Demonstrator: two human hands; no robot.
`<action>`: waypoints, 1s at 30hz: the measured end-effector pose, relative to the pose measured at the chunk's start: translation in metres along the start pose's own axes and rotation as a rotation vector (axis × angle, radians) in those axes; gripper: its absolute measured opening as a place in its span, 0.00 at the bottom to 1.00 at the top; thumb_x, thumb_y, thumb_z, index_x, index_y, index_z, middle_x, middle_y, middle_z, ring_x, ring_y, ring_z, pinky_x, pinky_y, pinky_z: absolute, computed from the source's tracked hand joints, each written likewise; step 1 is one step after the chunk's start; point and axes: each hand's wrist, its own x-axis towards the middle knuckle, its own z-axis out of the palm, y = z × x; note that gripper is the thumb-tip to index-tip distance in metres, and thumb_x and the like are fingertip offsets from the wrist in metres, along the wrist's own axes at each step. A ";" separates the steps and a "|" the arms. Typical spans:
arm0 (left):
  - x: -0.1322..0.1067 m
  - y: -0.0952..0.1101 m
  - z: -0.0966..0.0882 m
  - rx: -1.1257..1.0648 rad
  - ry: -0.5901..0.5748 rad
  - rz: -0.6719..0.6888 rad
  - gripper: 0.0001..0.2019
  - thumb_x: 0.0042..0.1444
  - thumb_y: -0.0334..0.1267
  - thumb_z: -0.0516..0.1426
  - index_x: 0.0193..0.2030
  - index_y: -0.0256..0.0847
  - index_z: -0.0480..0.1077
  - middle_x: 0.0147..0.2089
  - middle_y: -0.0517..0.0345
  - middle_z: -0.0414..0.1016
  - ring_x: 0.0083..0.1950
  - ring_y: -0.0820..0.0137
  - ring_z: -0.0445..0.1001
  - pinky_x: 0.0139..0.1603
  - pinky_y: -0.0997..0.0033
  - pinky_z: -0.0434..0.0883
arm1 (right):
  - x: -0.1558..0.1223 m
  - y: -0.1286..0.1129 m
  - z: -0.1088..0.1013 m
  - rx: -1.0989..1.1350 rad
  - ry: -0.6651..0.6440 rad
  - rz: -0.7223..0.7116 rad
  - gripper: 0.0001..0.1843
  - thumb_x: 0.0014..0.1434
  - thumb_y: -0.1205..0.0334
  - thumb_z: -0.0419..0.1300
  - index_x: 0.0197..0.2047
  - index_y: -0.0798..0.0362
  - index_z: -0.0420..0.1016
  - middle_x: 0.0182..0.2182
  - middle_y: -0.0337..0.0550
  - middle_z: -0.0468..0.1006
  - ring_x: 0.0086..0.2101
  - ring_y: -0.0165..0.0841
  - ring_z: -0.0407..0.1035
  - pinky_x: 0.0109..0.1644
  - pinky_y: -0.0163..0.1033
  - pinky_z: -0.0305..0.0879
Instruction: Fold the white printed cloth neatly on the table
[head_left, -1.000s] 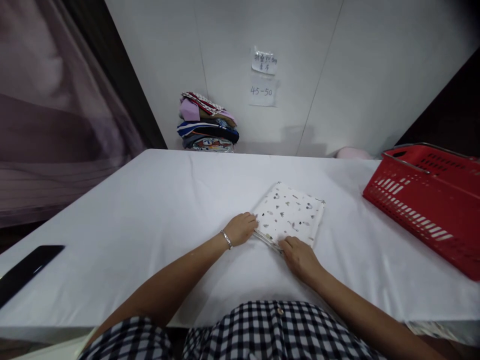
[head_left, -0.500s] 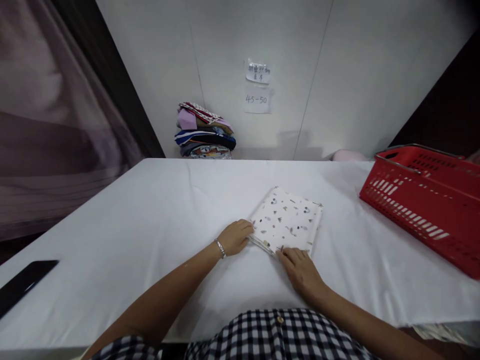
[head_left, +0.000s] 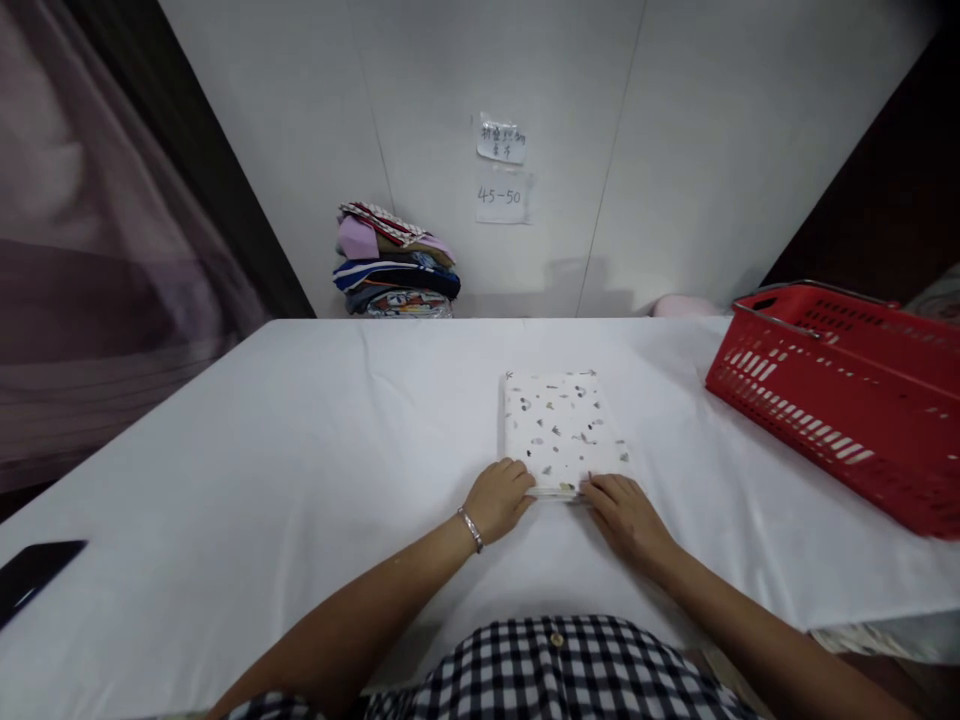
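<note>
A folded white cloth [head_left: 564, 430] with small printed motifs lies flat on the white-covered table, its near edge facing me. My left hand [head_left: 501, 497], with a silver bracelet at the wrist, grips the near left corner, fingers on top and thumb at the edge. At the near right corner, my right hand [head_left: 626, 510] pinches the cloth in the same way, fingertips over the layers. The undersides of both thumbs' grip are hidden.
To the right stands a red plastic basket [head_left: 832, 390] with a metal handle. Folded fabrics [head_left: 397, 265] are stacked beyond the table's far edge by the wall. A black phone-like object [head_left: 37, 570] lies at the left on the white tablecloth [head_left: 337, 430].
Both hands have turned the folded cloth counterclockwise, so it now sits nearly square to me instead of slanted. The view has shifted slightly to the right.
</note>
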 end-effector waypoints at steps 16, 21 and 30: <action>-0.011 0.011 0.007 0.001 0.128 0.023 0.03 0.57 0.31 0.51 0.37 0.40 0.65 0.40 0.54 0.69 0.43 0.65 0.64 0.40 0.64 0.63 | -0.010 0.019 0.006 0.084 0.077 -0.064 0.16 0.58 0.72 0.50 0.48 0.53 0.69 0.41 0.48 0.74 0.41 0.37 0.66 0.43 0.43 0.63; -0.010 0.011 0.007 -0.049 0.142 0.009 0.04 0.57 0.30 0.51 0.34 0.40 0.65 0.37 0.54 0.69 0.41 0.65 0.64 0.40 0.64 0.63 | -0.025 0.037 -0.012 0.126 0.038 0.004 0.13 0.60 0.68 0.51 0.47 0.51 0.70 0.42 0.47 0.74 0.42 0.37 0.67 0.44 0.45 0.64; 0.019 0.013 0.001 -0.109 0.155 -0.014 0.08 0.60 0.36 0.48 0.33 0.39 0.66 0.36 0.55 0.69 0.39 0.68 0.64 0.40 0.65 0.63 | 0.015 0.060 -0.012 0.284 0.068 0.297 0.10 0.60 0.60 0.50 0.34 0.50 0.73 0.37 0.44 0.75 0.39 0.35 0.67 0.43 0.41 0.64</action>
